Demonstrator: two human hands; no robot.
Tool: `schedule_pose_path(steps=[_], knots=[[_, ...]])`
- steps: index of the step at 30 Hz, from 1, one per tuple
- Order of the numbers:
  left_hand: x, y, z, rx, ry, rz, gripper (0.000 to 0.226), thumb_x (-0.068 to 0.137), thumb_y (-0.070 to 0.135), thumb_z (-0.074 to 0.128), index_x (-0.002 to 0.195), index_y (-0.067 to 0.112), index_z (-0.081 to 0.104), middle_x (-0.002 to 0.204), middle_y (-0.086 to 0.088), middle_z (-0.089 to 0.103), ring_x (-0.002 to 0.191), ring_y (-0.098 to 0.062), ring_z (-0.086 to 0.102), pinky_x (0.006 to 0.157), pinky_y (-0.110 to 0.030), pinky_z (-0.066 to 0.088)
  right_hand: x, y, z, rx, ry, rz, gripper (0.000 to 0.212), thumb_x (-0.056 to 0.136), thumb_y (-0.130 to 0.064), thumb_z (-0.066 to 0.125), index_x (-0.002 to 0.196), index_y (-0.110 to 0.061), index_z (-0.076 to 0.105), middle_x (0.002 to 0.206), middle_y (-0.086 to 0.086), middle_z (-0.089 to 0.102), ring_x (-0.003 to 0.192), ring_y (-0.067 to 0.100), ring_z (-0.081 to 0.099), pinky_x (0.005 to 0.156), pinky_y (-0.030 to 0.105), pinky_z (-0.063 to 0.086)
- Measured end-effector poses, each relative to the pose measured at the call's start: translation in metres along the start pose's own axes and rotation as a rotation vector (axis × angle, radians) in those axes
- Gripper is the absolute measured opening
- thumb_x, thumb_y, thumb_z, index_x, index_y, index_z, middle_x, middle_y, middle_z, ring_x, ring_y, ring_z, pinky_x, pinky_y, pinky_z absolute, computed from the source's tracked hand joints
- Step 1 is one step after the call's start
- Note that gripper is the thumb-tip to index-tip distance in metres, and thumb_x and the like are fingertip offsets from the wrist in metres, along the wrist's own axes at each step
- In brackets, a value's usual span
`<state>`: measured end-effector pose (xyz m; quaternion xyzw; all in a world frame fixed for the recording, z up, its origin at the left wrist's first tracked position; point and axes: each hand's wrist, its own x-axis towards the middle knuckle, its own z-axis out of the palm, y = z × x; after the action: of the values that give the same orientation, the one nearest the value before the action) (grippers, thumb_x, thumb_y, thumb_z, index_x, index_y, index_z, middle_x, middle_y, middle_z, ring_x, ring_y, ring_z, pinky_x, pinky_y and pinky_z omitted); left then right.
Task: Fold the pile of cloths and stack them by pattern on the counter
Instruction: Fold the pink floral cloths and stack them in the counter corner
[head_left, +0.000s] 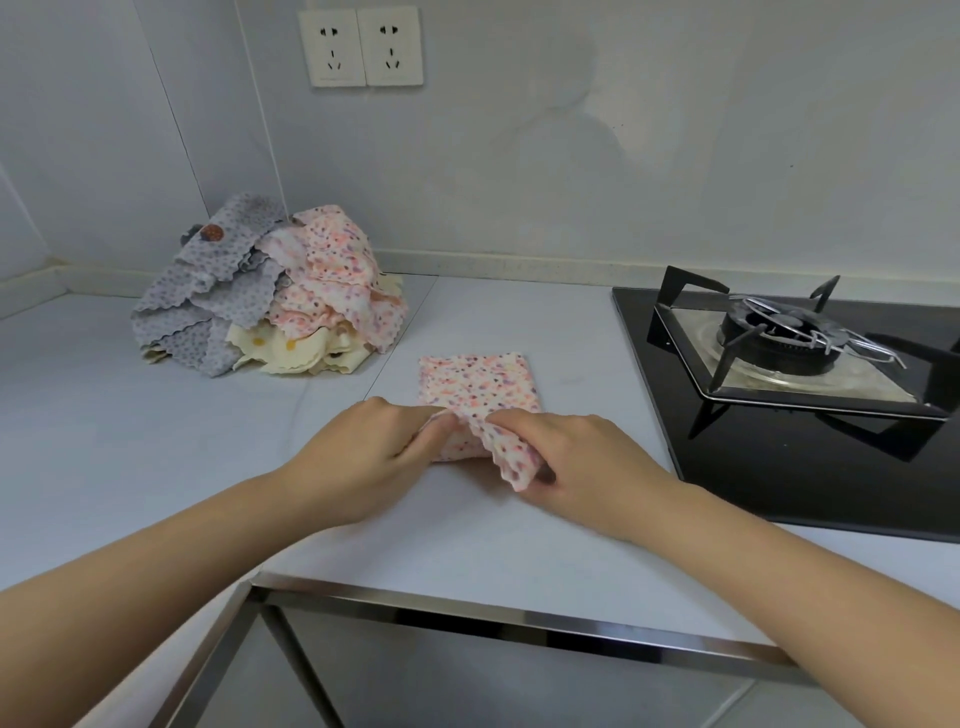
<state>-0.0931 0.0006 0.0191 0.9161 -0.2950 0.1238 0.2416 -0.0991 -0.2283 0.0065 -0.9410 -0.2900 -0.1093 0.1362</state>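
Note:
A pink speckled cloth (478, 387) lies folded into a narrow strip on the white counter (156, 441), near the middle. My left hand (363, 457) pinches its near left corner. My right hand (576, 462) grips the near right corner, which is lifted and curled over my fingers. The far part of the cloth lies flat. At the back left sits a loose pile of cloths (265, 291): grey dotted ones on the left, pink speckled ones on the right, pale yellow ones underneath.
A black gas hob (779, 467) with a burner and pan support (789, 343) fills the counter's right side, close to the cloth. The counter's metal front edge (519, 618) runs below my arms. Two wall sockets (363, 47) sit on the back wall.

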Motion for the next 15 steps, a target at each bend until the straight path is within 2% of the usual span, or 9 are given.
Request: schedule_pose_path(steps=[2, 4, 6, 8, 9, 10, 11, 13, 15], knots=[[0.000, -0.003, -0.001, 0.044, -0.019, 0.039, 0.046, 0.086, 0.062, 0.027, 0.067, 0.025, 0.047, 0.054, 0.005, 0.047, 0.054, -0.014, 0.043, 0.052, -0.032, 0.035, 0.000, 0.003, 0.004, 0.039, -0.004, 0.013, 0.044, 0.085, -0.030, 0.053, 0.129, -0.026, 0.056, 0.115, 0.000, 0.067, 0.100, 0.029, 0.062, 0.079, 0.040, 0.050], [-0.005, -0.009, -0.001, 0.168, -0.057, 0.149, 0.036, 0.083, 0.060, 0.043, 0.096, 0.034, 0.064, 0.080, 0.014, 0.068, 0.071, -0.008, 0.059, 0.064, -0.030, 0.049, -0.001, 0.006, 0.004, 0.124, -0.027, 0.022, 0.041, 0.085, -0.032, 0.051, 0.124, -0.026, 0.060, 0.113, 0.000, 0.068, 0.102, 0.026, 0.062, 0.083, 0.041, 0.049], [-0.012, -0.018, 0.000, 0.261, -0.104, 0.240, 0.039, 0.082, 0.049, 0.056, 0.119, 0.037, 0.060, 0.109, 0.021, 0.068, 0.091, -0.003, 0.062, 0.075, -0.024, 0.053, -0.004, 0.010, 0.001, 0.180, -0.097, 0.015, 0.045, 0.085, -0.031, 0.046, 0.128, -0.026, 0.059, 0.125, -0.004, 0.064, 0.115, 0.019, 0.056, 0.096, 0.038, 0.044], [-0.016, -0.025, 0.001, 0.227, -0.088, 0.235, 0.042, 0.081, 0.032, 0.058, 0.123, 0.035, 0.061, 0.118, 0.022, 0.065, 0.100, -0.001, 0.061, 0.081, -0.024, 0.052, -0.006, 0.015, 0.000, 0.191, -0.161, 0.009, 0.044, 0.092, -0.022, 0.049, 0.135, -0.025, 0.054, 0.141, -0.010, 0.052, 0.132, 0.009, 0.042, 0.113, 0.027, 0.028], [-0.017, -0.027, 0.002, 0.190, -0.057, 0.224, 0.041, 0.080, 0.029, 0.054, 0.120, 0.033, 0.064, 0.116, 0.020, 0.066, 0.100, -0.002, 0.061, 0.082, -0.024, 0.053, -0.007, 0.017, 0.000, 0.219, -0.169, 0.013, 0.043, 0.093, -0.017, 0.051, 0.135, -0.025, 0.055, 0.143, -0.012, 0.049, 0.134, 0.005, 0.039, 0.116, 0.022, 0.021], [-0.018, -0.027, 0.001, 0.120, -0.033, 0.187, 0.038, 0.081, 0.030, 0.049, 0.115, 0.031, 0.067, 0.110, 0.018, 0.069, 0.097, -0.004, 0.063, 0.081, -0.026, 0.053, -0.007, 0.020, 0.001, 0.282, -0.153, 0.027, 0.039, 0.092, -0.018, 0.054, 0.130, -0.024, 0.059, 0.139, -0.013, 0.053, 0.132, 0.002, 0.042, 0.115, 0.019, 0.021], [-0.018, -0.024, 0.001, 0.019, -0.017, 0.118, 0.033, 0.084, 0.032, 0.047, 0.109, 0.029, 0.069, 0.102, 0.015, 0.071, 0.091, -0.005, 0.064, 0.078, -0.029, 0.053, -0.007, 0.020, 0.001, 0.375, -0.100, 0.046, 0.034, 0.089, -0.023, 0.056, 0.122, -0.024, 0.065, 0.128, -0.014, 0.061, 0.123, 0.000, 0.051, 0.109, 0.018, 0.030], [-0.009, -0.016, 0.000, -0.173, 0.027, -0.032, 0.016, 0.092, 0.031, 0.053, 0.092, 0.027, 0.069, 0.082, 0.012, 0.069, 0.075, -0.004, 0.062, 0.068, -0.030, 0.049, -0.003, 0.016, -0.003, 0.576, 0.045, 0.130, 0.020, 0.085, -0.029, 0.056, 0.096, -0.026, 0.072, 0.088, -0.014, 0.070, 0.083, 0.004, 0.062, 0.079, 0.024, 0.046], [0.006, -0.010, 0.001, -0.256, 0.122, -0.177, 0.023, 0.095, 0.023, 0.055, 0.073, 0.024, 0.061, 0.064, 0.007, 0.058, 0.059, -0.006, 0.051, 0.059, -0.027, 0.039, 0.009, 0.012, -0.007, 0.657, 0.153, 0.255, 0.016, 0.091, -0.024, 0.058, 0.084, -0.020, 0.071, 0.059, -0.010, 0.056, 0.055, 0.009, 0.047, 0.057, 0.028, 0.037]])
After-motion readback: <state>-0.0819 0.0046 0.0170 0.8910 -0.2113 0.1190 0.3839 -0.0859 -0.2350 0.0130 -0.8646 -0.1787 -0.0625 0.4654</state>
